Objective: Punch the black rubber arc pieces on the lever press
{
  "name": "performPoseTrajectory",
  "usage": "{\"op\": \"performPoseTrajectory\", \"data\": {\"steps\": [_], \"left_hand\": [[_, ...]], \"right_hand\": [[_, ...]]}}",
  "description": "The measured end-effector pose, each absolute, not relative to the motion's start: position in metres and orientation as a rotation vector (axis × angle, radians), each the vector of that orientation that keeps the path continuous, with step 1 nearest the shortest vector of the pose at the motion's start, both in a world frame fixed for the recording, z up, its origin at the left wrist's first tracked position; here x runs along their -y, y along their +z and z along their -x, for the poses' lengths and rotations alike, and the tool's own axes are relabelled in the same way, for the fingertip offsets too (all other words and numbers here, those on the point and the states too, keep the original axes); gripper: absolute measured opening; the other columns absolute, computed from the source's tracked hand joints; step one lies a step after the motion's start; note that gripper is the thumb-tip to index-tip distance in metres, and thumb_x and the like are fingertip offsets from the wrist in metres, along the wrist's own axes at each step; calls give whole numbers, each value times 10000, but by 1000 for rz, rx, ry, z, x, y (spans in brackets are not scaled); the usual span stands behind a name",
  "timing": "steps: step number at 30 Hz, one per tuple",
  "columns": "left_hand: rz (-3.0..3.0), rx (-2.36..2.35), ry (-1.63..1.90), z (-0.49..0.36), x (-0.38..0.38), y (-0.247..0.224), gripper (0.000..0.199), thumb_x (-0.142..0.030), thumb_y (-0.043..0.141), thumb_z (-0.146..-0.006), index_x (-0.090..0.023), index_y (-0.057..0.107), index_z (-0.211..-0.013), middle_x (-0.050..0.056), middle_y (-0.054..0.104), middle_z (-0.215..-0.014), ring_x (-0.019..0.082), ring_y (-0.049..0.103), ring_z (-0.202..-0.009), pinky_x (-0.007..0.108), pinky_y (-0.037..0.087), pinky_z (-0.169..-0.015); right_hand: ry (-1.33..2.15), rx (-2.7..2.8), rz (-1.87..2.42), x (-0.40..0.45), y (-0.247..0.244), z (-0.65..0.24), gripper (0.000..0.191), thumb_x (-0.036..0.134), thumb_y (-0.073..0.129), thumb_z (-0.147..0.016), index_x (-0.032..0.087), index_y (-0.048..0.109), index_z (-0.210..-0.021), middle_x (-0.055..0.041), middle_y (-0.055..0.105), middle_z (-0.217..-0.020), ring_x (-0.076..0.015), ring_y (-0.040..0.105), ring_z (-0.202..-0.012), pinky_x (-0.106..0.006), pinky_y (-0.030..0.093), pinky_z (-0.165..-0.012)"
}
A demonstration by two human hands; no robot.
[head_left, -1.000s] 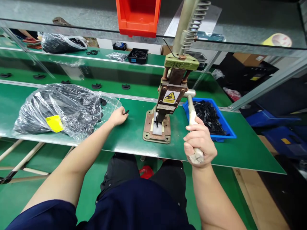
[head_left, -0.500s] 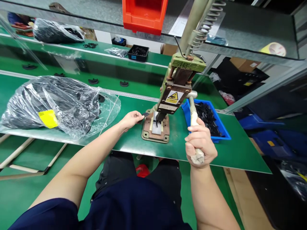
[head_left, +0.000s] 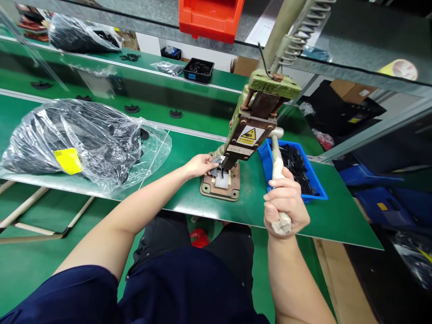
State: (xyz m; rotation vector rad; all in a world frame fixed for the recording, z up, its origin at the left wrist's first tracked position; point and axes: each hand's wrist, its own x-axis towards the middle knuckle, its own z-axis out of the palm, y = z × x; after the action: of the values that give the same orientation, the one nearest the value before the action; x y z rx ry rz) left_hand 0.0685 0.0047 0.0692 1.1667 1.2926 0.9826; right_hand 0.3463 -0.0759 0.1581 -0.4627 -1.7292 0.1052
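My left hand [head_left: 201,165] pinches a dark curved part [head_left: 215,167] at the left side of the press base [head_left: 220,191], beside the metal plate under the ram. Wrapped round the press lever's handle [head_left: 278,166], my right hand [head_left: 286,203] is closed in front of the blue bin. The green press [head_left: 258,117] has a yellow warning label and a spring at its top. A small black piece [head_left: 222,167] shows under the ram; its exact seating cannot be made out.
A blue bin [head_left: 313,173] of black parts stands right of the press. On the left lies a clear bag [head_left: 84,139] of dark parts. Above hangs a red bin [head_left: 211,22]. Curved parts lie on the green surface behind, with a black tray [head_left: 198,77] further back.
My left hand has moved right with the dark part, bringing it onto the press base near the ram. My right hand stays round the handle. The view has shifted slightly.
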Motion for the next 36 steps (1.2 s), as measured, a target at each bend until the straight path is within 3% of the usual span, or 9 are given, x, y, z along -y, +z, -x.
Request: {"op": "performPoseTrajectory", "data": {"steps": [8,15,25,36], "left_hand": [[-1267,-1202,896,-57,-15,69,384,-417,924,-781,-164,636,-774,32,699,-675,114,623,-540,237,532,-507],[-1366,-1263,927,-54,-22,62,331,-339,923,-763,-173,636,-773,-2,681,-640,109,621,-512,211,487,-487],[-1230,-1084,863,-49,-20,67,394,-423,911,-811,-151,625,-820,57,729,-714,120,661,-582,234,537,-551],[-1374,-1225,857,-56,-19,63,345,-371,882,-835,-177,599,-799,18,686,-664,130,638,-543,246,515,-518]], "right_hand": [[101,1718,447,76,157,-346,179,279,694,-858,255,629,-694,43,696,-715,-214,730,-919,-667,557,-1152],[85,1713,488,76,156,-346,194,323,687,-881,283,627,-701,65,682,-710,-200,731,-923,-645,561,-1161],[102,1693,496,77,155,-347,239,385,669,-906,284,630,-692,54,676,-695,-200,717,-888,-650,565,-1144],[97,1709,490,76,156,-347,241,384,676,-913,277,643,-700,37,679,-692,-199,723,-900,-609,557,-1172]]}}
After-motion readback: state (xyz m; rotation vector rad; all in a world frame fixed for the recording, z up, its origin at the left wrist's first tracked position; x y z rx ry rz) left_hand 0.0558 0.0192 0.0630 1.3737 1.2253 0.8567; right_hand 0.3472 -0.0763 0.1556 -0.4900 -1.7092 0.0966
